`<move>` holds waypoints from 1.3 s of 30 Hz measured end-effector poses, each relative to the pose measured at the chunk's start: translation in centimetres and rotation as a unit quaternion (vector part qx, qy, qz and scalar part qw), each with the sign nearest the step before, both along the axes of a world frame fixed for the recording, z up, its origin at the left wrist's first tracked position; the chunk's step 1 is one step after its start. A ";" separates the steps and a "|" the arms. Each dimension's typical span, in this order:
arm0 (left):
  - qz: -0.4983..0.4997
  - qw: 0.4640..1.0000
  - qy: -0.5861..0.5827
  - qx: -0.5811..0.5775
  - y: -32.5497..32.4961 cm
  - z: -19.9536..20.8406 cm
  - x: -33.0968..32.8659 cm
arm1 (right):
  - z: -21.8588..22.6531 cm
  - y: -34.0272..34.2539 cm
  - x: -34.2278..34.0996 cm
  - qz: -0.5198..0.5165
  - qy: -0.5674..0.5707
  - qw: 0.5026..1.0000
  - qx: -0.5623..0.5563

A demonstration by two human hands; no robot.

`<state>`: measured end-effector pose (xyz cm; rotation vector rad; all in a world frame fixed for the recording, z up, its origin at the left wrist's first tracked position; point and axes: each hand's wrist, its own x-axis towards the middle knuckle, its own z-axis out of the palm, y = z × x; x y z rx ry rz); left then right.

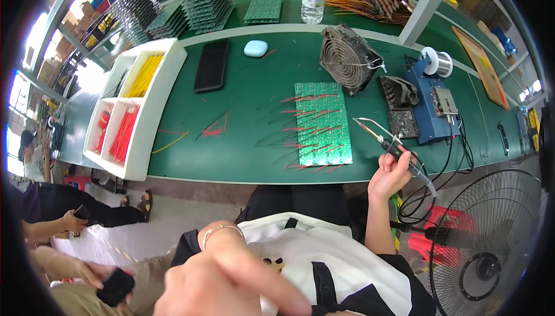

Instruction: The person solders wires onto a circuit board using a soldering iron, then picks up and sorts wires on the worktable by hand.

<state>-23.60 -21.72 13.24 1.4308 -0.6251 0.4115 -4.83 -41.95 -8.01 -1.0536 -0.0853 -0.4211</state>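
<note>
In my right hand (390, 176), fingers closed around its grip, is a soldering iron (388, 143) with a thin wire-feed tube beside its tip. The tip points up and left, just right of a green circuit board panel (324, 124). Rows of red and black wires stick out from the panel's left side. My left hand (231, 278), a bracelet at its wrist, is raised very close in front of my body. One finger stretches to the right; the others are partly cut off by the lower edge, and nothing shows in the hand.
A white foam tray (155, 108) holds red and yellow wires at left. Behind the panel lie a phone (211, 66), a pale blue case (255, 48) and a small fan (347, 57). A blue solder feeder (430, 99) stands right, above a floor fan (485, 252). Other people sit at left.
</note>
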 end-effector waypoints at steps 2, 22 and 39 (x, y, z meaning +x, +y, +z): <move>0.138 0.985 -0.096 -0.023 -1.5 -3.4 2.2 | -0.3 0.5 -0.1 0.001 -0.015 1.000 0.025; 0.641 0.660 0.168 0.354 19.7 -11.8 -0.1 | -0.3 0.0 0.0 -0.005 -0.019 1.000 -0.020; 0.412 0.695 0.202 0.554 15.9 -15.8 9.2 | 0.0 0.5 0.1 -0.028 0.001 1.000 0.002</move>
